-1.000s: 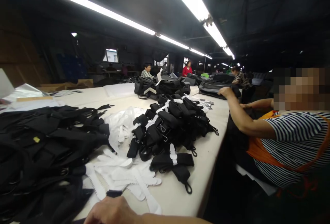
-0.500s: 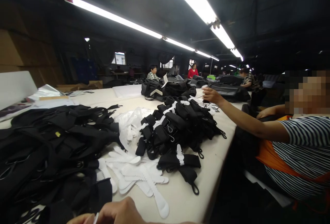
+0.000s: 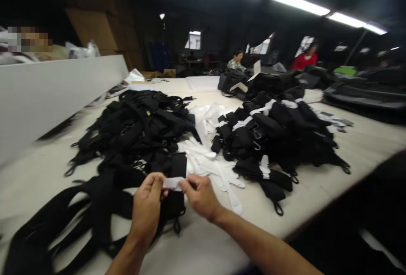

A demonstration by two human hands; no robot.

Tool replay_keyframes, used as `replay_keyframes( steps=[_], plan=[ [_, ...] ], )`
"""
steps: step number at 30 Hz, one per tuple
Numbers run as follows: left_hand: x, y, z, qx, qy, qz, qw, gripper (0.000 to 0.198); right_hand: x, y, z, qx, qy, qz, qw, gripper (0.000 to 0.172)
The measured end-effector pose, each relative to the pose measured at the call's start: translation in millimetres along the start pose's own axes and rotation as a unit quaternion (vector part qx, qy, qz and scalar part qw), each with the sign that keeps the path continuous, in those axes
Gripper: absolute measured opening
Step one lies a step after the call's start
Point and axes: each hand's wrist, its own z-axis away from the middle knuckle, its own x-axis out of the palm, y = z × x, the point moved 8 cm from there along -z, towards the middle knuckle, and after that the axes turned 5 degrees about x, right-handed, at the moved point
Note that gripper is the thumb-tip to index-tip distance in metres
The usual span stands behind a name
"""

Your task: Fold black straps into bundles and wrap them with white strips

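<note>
Between my two hands a short white strip (image 3: pixel 173 183) is stretched level over a black strap (image 3: pixel 174 205). My left hand (image 3: pixel 148 201) pinches its left end, and the fingers of my right hand (image 3: pixel 200 194) close on the other end. Under and left of my hands, loose black straps (image 3: pixel 95 216) run toward the table's near edge. Beyond them lies a tangled heap of black straps (image 3: pixel 149 123). Just past my right hand is a pile of white notched strips (image 3: pixel 218 167). One folded strap bundle (image 3: pixel 277 178) with a white band round it rests to the right.
More banded strap bundles (image 3: pixel 279 131) are heaped at the right, near a clear plastic bag (image 3: pixel 206 116). Black bags (image 3: pixel 266 80) lie farther back. A white panel (image 3: pixel 63 93) stands along the left of the table (image 3: pixel 41 178). People sit or stand beyond.
The view has swung left and down, bringing both my hands and the white strip into full sight. The co-worker in the striped top has left the view at the right.
</note>
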Motion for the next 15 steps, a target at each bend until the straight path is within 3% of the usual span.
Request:
replay_keyframes(
  steps=[5,10,15],
  plan=[
    [5.7,6.6,-0.1,0.005,-0.018,0.137,0.990,0.038,3.9,8.0,-8.0,-0.002,-0.042,-0.021,0.999,0.041],
    [18.4,15.1,1.9,0.002,-0.109,0.149,0.983,0.036,9.0,23.2,-9.8,0.060,-0.115,-0.123,0.984,0.048],
    [15.9,-1.9,5.2,-0.065,-0.103,0.160,0.980,0.040,-5.7,12.9,-4.0,0.047,-0.064,-0.122,0.989,0.049]
  ],
)
